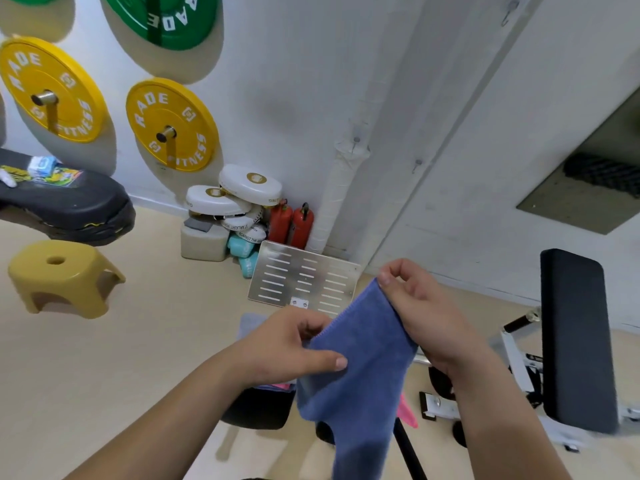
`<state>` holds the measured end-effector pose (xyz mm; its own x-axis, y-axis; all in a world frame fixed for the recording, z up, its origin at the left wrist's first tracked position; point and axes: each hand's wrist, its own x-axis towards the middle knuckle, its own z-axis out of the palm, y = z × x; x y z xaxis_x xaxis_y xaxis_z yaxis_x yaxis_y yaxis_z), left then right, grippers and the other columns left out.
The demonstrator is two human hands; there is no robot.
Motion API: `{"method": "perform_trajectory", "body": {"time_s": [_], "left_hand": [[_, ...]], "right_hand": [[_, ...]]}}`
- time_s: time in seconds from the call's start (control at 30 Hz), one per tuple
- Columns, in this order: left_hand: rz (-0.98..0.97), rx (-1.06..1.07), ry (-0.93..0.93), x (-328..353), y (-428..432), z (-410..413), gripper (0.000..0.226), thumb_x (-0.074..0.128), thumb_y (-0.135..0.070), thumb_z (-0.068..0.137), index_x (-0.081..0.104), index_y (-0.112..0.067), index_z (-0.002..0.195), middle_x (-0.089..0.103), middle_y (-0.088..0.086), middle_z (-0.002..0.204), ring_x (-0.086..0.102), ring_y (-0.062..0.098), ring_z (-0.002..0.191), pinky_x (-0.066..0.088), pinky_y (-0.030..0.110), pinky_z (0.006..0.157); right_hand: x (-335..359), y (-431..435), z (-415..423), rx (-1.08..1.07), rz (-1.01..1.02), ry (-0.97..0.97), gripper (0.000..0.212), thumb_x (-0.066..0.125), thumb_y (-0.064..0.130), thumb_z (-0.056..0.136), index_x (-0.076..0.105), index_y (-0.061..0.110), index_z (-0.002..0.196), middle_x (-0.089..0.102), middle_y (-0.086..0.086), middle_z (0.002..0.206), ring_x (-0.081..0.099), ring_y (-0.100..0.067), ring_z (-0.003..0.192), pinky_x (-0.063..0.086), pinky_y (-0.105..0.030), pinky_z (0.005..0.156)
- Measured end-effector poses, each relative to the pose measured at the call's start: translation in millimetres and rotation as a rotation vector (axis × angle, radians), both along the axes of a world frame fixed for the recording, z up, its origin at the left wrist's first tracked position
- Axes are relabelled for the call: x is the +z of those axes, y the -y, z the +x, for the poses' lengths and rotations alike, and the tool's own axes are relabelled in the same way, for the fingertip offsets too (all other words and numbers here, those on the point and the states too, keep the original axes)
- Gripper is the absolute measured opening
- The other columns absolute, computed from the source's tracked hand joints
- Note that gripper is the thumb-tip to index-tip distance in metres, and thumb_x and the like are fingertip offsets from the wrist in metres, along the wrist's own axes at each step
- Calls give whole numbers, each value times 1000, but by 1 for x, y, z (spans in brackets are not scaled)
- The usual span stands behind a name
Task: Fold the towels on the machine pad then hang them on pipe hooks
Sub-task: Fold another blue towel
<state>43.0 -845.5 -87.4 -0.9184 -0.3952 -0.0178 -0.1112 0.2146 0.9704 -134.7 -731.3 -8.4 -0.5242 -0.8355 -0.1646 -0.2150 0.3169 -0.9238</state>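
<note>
**Holding a blue towel up between both hands**

Blue towel (360,375) is in the air, low centre of view, above the floor. Its long axis runs from a top corner at upper right down toward the bottom edge of the view, leaning slightly left. The lower end hangs free and runs out of view.

Right hand (422,306): thumb and forefinger pinch the top corner, other fingers loosely curled. The towel's right edge lies along the palm.

Left hand (294,351): grips the left edge partway down, thumb flat across the front face, fingers curled behind the cloth.

Beneath the hands, partly hidden: a black pad (259,410). A strip of pink cloth (408,415) shows just right of the hanging towel.

Behind, in the corner of the wall: a white-wrapped pipe (346,192) running up, with a small hook (356,142) on it. A slotted metal plate (304,282) leans at its foot. Yellow weight plates (169,123) hang on the wall at left, and a yellow stool (59,275) stands on the floor below them.
</note>
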Motion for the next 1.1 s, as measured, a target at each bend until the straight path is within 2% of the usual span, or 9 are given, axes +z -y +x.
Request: {"method": "perform_trajectory", "body": {"time_s": [0.1, 0.23, 0.4, 0.53, 0.7, 0.77, 0.9, 1.0, 1.1], "left_hand": [[-39, 2, 94, -12, 8, 16, 30, 84, -21, 81, 59, -23, 65, 47, -11, 64, 45, 4, 62, 38, 23, 60], [-22, 66, 202, -13, 26, 47, 23, 87, -24, 79, 67, -15, 71, 58, -9, 66, 55, 5, 63, 42, 19, 59], [27, 141, 235, -3, 44, 78, 16, 82, -17, 85, 71, -7, 82, 63, 3, 73, 56, 8, 68, 45, 22, 64], [113, 349, 89, 5, 50, 88, 10, 76, -14, 91, 71, -8, 85, 69, 2, 77, 60, 8, 72, 47, 24, 70], [283, 584, -94, 10, 54, 86, 9, 78, -6, 87, 71, 0, 86, 73, 10, 78, 67, 15, 73, 50, 32, 71], [286, 616, -98, 11, 57, 88, 17, 80, -5, 84, 68, 5, 88, 71, 10, 77, 66, 15, 71, 49, 32, 69], [338, 625, -60, 6, 60, 92, 32, 90, -8, 74, 67, 8, 88, 71, 12, 77, 66, 17, 71, 48, 30, 66], [417, 601, -27, -2, 62, 94, 20, 87, -16, 79, 79, -4, 94, 79, 17, 94, 70, 23, 83, 54, 40, 80], [528, 552, -64, -9, 58, 94, 23, 65, -20, 98, 80, -6, 107, 77, 19, 110, 71, 24, 96, 55, 41, 92]], "right_hand": [[-12, -1, -11, -138, -15, -60, 16, 52, 34, 106, 57, 25, 93, 54, -6, 79, 48, -18, 74, 40, -33, 66], [-28, -3, -32, -354, -49, -154, 13, 51, 33, 105, 56, 27, 94, 59, -1, 82, 53, -20, 77, 40, -33, 65], [-34, -5, -47, -552, -70, -194, 20, 48, 36, 103, 58, 19, 111, 68, -4, 101, 65, -27, 97, 54, -45, 82], [-42, -5, -50, -510, -39, -127, 22, 49, 34, 104, 59, 16, 109, 67, -6, 104, 64, -26, 101, 52, -43, 87], [-58, -8, -48, -335, -98, 318, 35, 63, 29, 100, 58, -3, 114, 67, -20, 100, 64, -29, 94, 51, -38, 74], [-63, -9, -45, -315, -110, 305, 35, 63, 20, 100, 56, -10, 117, 68, -23, 99, 66, -29, 91, 52, -36, 72], [-68, -14, -41, -396, -162, 267, 27, 71, 15, 94, 64, -6, 110, 70, -13, 87, 65, -20, 72, 52, -23, 51], [-70, -16, -38, -442, -180, 285, 18, 71, 12, 94, 72, 0, 107, 75, -14, 94, 68, -22, 80, 56, -26, 61], [-70, -17, -36, -434, -188, 313, 15, 66, 11, 98, 75, 3, 107, 78, -13, 97, 73, -23, 88, 57, -33, 76]]}}
